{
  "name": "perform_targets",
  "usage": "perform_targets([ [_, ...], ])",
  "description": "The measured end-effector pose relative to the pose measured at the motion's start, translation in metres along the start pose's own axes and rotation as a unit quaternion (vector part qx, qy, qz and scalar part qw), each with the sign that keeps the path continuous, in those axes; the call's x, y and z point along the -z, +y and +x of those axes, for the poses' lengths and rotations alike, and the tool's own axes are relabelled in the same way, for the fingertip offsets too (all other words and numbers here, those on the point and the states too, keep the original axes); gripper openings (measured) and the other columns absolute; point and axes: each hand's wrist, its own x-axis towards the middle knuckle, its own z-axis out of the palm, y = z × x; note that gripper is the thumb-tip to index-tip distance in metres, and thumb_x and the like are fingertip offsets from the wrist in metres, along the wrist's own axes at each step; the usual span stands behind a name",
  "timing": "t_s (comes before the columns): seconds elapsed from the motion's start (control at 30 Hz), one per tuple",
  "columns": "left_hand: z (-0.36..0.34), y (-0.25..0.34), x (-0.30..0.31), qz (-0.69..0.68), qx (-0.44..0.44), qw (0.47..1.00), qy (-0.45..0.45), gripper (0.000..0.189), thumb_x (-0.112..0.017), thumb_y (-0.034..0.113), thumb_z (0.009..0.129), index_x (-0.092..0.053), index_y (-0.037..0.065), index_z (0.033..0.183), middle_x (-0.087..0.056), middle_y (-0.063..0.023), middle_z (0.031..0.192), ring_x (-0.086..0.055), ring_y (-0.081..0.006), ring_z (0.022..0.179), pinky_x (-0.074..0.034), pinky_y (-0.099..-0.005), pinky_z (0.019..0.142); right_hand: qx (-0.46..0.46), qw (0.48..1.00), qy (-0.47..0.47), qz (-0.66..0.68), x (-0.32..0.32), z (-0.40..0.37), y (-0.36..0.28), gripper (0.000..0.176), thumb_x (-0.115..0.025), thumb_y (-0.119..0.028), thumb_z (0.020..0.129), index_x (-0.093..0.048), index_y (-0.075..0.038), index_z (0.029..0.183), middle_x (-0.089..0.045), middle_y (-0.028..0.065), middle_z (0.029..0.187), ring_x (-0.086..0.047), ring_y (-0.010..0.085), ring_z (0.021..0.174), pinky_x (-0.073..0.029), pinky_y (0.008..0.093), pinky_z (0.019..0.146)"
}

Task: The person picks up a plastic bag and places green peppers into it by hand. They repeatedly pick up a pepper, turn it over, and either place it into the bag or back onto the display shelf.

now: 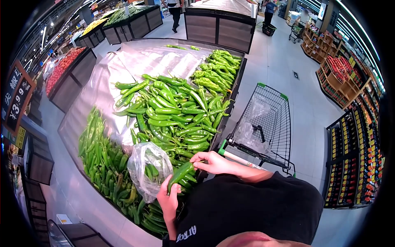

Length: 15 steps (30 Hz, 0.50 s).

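A large green pepper (181, 175) is held between my two hands, close to my chest. My right hand (214, 162) pinches it near the stem end. The lower end sits in the fingers of my left hand (168, 197). Just left of the pepper, a clear plastic bag (150, 168) lies on the display with green peppers showing inside it. Beyond my hands spreads a heap of glossy green peppers (168, 111), and darker, thinner peppers (111, 164) lie to the left.
A wire shopping cart (271, 123) with crumpled plastic bags stands right of the display stand (234, 99). Light green peppers (218, 70) lie at its far corner. A price sign (17, 98) hangs left. Bottle shelves (349, 160) stand right. Other people are in the background.
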Motion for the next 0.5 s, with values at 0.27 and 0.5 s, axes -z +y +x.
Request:
perform_targets([
  [0.27,0.002,0.007,-0.004,0.014,-0.012,1.0,0.012,0.04,-0.059,-0.005,0.091,-0.059,-0.005,0.131,-0.071,-0.0115,0.094,-0.068,-0.0151,0.08,-0.054,-0.0268,0.079,0.076,0.988,-0.089,-0.102,0.023,0.005,-0.015,0.031,-0.059,-0.023,0.099,-0.066,-0.001,0.12,-0.074,0.0124,0.094,-0.071,0.028,0.084,-0.054,0.038,0.074],
  [0.5,0.002,0.006,-0.01,0.027,-0.002,1.0,0.009,0.039,-0.062,-0.007,0.09,-0.059,-0.007,0.129,-0.071,-0.0142,0.101,-0.07,-0.0175,0.085,-0.054,-0.0279,0.082,0.09,0.985,-0.102,-0.106,0.028,0.002,-0.018,0.036,-0.071,-0.025,0.093,-0.067,0.0,0.119,-0.069,0.0115,0.093,-0.066,0.0227,0.083,-0.053,0.0342,0.076],
])
